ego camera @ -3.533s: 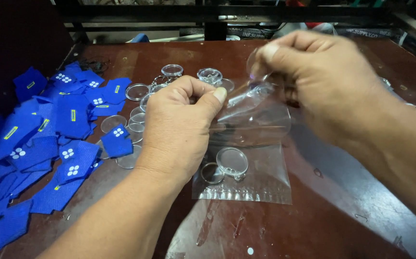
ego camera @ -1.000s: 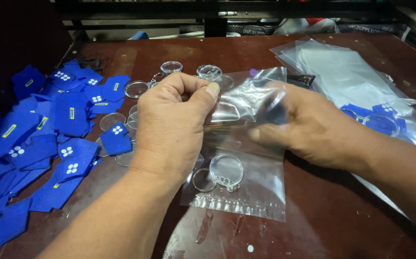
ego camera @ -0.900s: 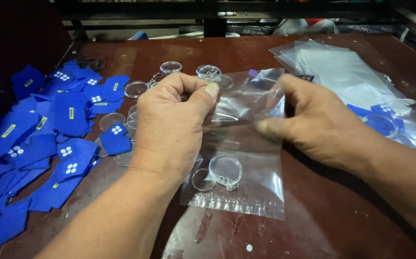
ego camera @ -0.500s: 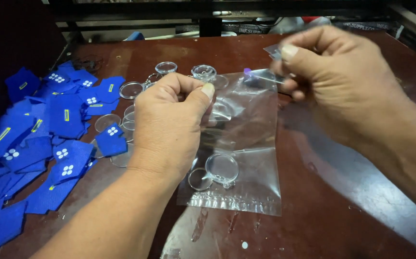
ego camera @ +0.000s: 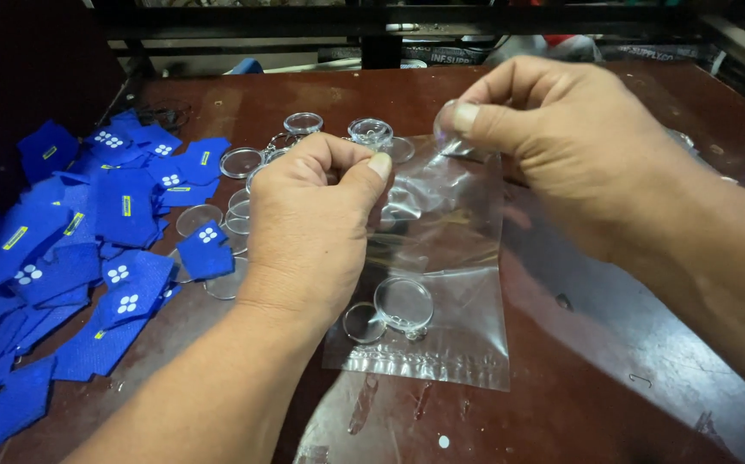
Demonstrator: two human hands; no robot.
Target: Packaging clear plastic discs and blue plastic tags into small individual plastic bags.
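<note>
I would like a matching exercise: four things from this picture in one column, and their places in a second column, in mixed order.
Things:
1. left hand
2. right hand
3. blue fabric pieces
4. clear round case

Places:
A. heaped at the table's left
B. inside the plastic bag, near its bottom
C. pinching the bag's top right corner
D. gripping the bag's top left edge

Pairs: 1-D, 2-C, 3-A, 4-B
</note>
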